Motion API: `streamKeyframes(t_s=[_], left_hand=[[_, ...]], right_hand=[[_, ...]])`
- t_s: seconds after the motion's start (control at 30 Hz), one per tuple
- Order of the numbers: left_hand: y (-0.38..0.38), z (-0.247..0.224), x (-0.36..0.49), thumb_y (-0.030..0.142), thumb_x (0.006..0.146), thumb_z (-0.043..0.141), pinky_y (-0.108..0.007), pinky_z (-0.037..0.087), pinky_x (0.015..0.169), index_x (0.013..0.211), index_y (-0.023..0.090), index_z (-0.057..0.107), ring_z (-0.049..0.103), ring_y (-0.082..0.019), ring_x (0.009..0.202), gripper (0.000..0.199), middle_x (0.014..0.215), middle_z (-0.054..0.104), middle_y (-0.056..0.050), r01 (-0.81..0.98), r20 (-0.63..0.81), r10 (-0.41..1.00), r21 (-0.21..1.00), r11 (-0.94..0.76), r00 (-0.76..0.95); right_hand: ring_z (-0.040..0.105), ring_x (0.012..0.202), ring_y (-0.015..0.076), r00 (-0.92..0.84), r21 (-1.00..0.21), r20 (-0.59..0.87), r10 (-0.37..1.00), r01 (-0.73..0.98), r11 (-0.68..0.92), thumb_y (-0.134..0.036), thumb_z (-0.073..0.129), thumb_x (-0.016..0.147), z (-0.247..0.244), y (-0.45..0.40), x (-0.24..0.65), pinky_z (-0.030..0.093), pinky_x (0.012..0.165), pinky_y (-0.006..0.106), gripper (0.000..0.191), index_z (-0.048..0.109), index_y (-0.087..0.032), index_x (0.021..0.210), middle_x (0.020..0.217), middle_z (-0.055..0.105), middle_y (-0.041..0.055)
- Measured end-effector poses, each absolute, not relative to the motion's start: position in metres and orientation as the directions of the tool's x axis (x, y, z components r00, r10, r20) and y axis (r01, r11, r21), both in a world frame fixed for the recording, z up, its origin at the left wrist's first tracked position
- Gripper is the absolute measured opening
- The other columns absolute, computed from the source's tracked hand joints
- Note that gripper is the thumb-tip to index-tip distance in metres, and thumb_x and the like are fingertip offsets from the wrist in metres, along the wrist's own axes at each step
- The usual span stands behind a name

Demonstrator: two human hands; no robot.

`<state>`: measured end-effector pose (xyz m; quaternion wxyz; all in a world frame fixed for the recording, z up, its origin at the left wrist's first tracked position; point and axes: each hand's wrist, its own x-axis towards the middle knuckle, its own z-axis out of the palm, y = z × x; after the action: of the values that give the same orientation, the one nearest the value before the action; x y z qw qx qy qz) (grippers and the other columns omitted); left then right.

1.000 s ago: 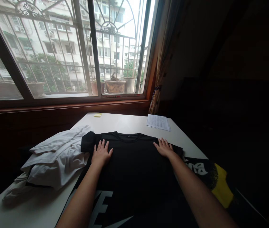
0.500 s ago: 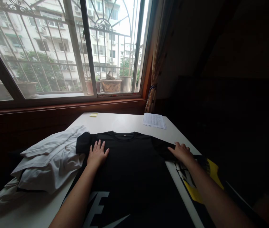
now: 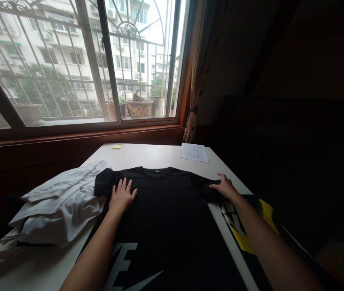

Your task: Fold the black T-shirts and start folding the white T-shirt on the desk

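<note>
Black T-shirt [image 3: 165, 214] lies spread face-up on white table [image 3: 150, 154], collar toward window [image 3: 141, 76]. Left hand [image 3: 122, 197] open, palm down, fingers spread flat on shirt's upper chest near the sleeve on that side. Right hand [image 3: 225, 188] half open at the cuff of the other sleeve [image 3: 203, 187], thumb and index finger apart; can't tell if it's pinching fabric. Crumpled white garment [image 3: 65, 210] left of shirt; black-and-yellow printed fabric [image 3: 244, 241] partly under right forearm.
</note>
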<state>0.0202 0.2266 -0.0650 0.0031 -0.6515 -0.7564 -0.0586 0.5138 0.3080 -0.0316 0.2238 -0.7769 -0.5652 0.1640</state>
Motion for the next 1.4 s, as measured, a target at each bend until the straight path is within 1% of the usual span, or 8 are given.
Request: streamKeyframes(t_s=[0.17, 0.37, 0.53, 0.67, 0.83, 1.0, 1.2, 1.4], left_hand=[[0.226, -0.064, 0.021, 0.062, 0.099, 0.022, -0.056, 0.010, 0.123, 0.160, 0.021, 0.027, 0.010, -0.029, 0.155, 0.073, 0.168, 0.015, -0.008, 0.986, 0.071, 0.985, 0.082, 0.148, -0.154], [0.226, -0.064, 0.021, 0.062, 0.099, 0.023, -0.056, 0.011, 0.123, 0.160, 0.022, 0.027, 0.010, -0.029, 0.155, 0.073, 0.168, 0.016, -0.007, 0.985, 0.076, 0.985, 0.088, 0.148, -0.155], [0.226, -0.064, 0.020, 0.063, 0.099, 0.021, -0.056, 0.011, 0.123, 0.160, 0.022, 0.028, 0.010, -0.028, 0.155, 0.073, 0.168, 0.016, -0.008, 0.985, 0.077, 0.985, 0.093, 0.147, -0.155], [0.225, -0.062, 0.020, 0.062, 0.099, 0.021, -0.056, 0.011, 0.123, 0.160, 0.022, 0.028, 0.010, -0.029, 0.155, 0.073, 0.168, 0.016, -0.008, 0.985, 0.075, 0.986, 0.104, 0.141, -0.149], [0.224, -0.061, 0.021, 0.061, 0.100, 0.022, -0.056, 0.011, 0.122, 0.159, 0.021, 0.028, 0.010, -0.029, 0.155, 0.072, 0.168, 0.016, -0.009, 0.985, 0.075, 0.986, 0.102, 0.140, -0.148], [0.225, -0.062, 0.021, 0.061, 0.100, 0.023, -0.056, 0.011, 0.122, 0.160, 0.022, 0.028, 0.010, -0.029, 0.155, 0.072, 0.168, 0.016, -0.009, 0.986, 0.071, 0.987, 0.088, 0.139, -0.145], [0.225, -0.064, 0.020, 0.062, 0.100, 0.023, -0.056, 0.011, 0.122, 0.159, 0.023, 0.028, 0.011, -0.029, 0.155, 0.071, 0.168, 0.016, -0.008, 0.986, 0.082, 0.986, 0.091, 0.137, -0.145], [0.223, -0.062, 0.021, 0.061, 0.100, 0.023, -0.056, 0.012, 0.122, 0.159, 0.023, 0.029, 0.012, -0.029, 0.155, 0.070, 0.168, 0.018, -0.008, 0.988, 0.099, 0.986, 0.080, 0.129, -0.137]], right_hand=[[0.061, 0.116, 0.0367, 0.378, -0.598, -0.033, 0.925, 0.735, -0.321, -0.043, 0.080, 0.065, -0.028, 0.301, 0.510, 0.050, 0.096, 0.047, 0.108, 0.023, -0.021, 0.154, 0.146, 0.033, 0.0259], [0.068, 0.095, 0.0272, 0.289, -0.689, -0.010, 0.957, 0.692, -0.216, -0.033, 0.075, 0.069, -0.029, 0.289, 0.505, 0.056, 0.084, 0.041, 0.093, 0.031, -0.022, 0.150, 0.115, 0.064, 0.0118], [0.061, 0.112, 0.0238, 0.207, -0.671, 0.191, 0.960, 0.741, -0.027, -0.018, 0.060, 0.073, -0.021, 0.280, 0.494, 0.048, 0.101, 0.036, 0.064, 0.054, -0.023, 0.137, 0.119, 0.060, 0.0073], [0.054, 0.123, 0.0244, 0.112, -0.603, 0.334, 0.936, 0.788, 0.121, -0.011, 0.051, 0.073, -0.004, 0.277, 0.476, 0.038, 0.115, 0.037, 0.061, 0.061, -0.023, 0.131, 0.123, 0.055, 0.0081], [0.052, 0.126, 0.0271, -0.277, -0.366, 0.499, 0.821, 0.792, 0.489, -0.008, 0.045, 0.080, 0.021, 0.263, 0.437, 0.041, 0.115, 0.046, 0.058, 0.063, -0.027, 0.132, 0.127, 0.054, 0.0082], [0.054, 0.126, 0.0247, -0.620, -0.279, 0.435, 0.653, 0.596, 0.753, -0.013, 0.048, 0.089, 0.034, 0.236, 0.405, 0.050, 0.106, 0.044, 0.058, 0.050, -0.033, 0.144, 0.144, 0.047, 0.0053], [0.061, 0.115, 0.0253, -0.502, -0.380, 0.339, 0.796, 0.701, 0.604, -0.043, 0.060, 0.092, 0.012, 0.223, 0.419, 0.053, 0.100, 0.044, 0.056, 0.046, -0.028, 0.145, 0.135, 0.056, 0.0091], [0.049, 0.135, 0.0300, -0.445, -0.254, 0.175, 0.878, 0.841, 0.477, -0.055, 0.057, 0.092, -0.035, 0.216, 0.446, 0.039, 0.115, 0.049, 0.063, 0.049, -0.024, 0.146, 0.147, 0.052, 0.0118]])
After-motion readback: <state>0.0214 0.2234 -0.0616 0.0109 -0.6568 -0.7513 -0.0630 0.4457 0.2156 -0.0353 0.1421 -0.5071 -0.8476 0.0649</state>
